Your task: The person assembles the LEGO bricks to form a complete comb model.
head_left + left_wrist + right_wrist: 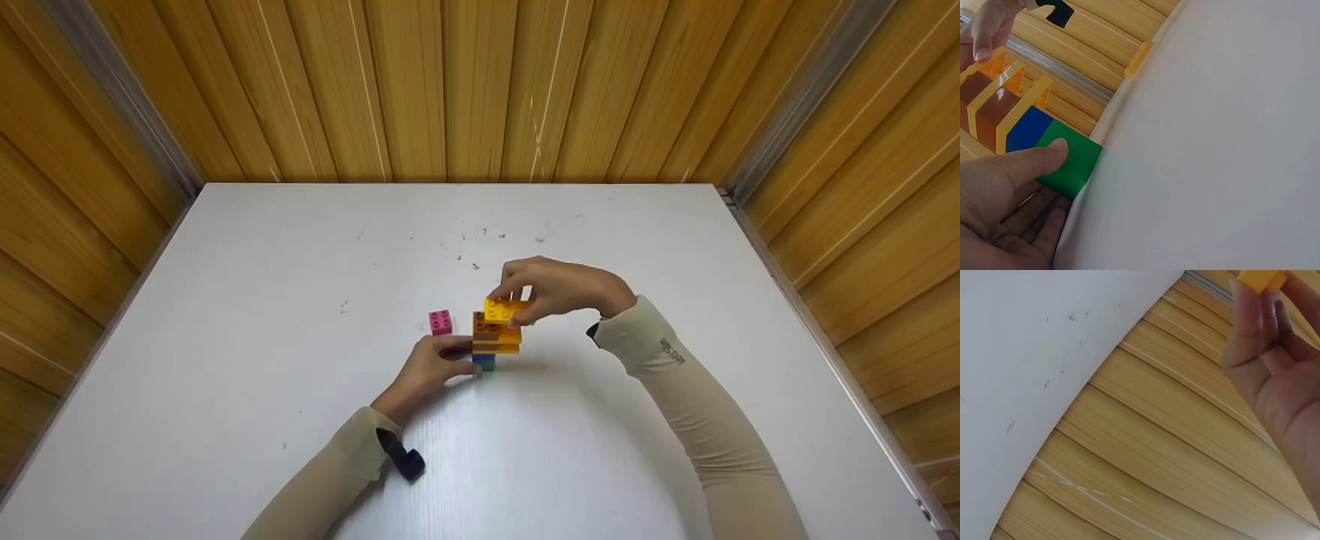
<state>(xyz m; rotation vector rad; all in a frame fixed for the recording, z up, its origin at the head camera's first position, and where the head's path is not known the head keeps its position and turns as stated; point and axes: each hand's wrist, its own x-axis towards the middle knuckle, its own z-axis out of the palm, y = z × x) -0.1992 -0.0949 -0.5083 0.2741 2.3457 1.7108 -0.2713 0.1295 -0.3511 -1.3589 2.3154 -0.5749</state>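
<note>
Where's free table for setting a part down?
In head view, table is free from pink block and left sleeve to the left edge, and from right sleeve to the right edge. Crowded: mid-table, around left hand, right hand and block stack.

Two hands (429, 367) (561, 286); one brick tower (486, 345); one pink brick (440, 322).

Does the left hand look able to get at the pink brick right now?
Probably yes: the pink brick lies just beyond the left hand, with nothing visible between, though it must likely release the tower first.
</note>
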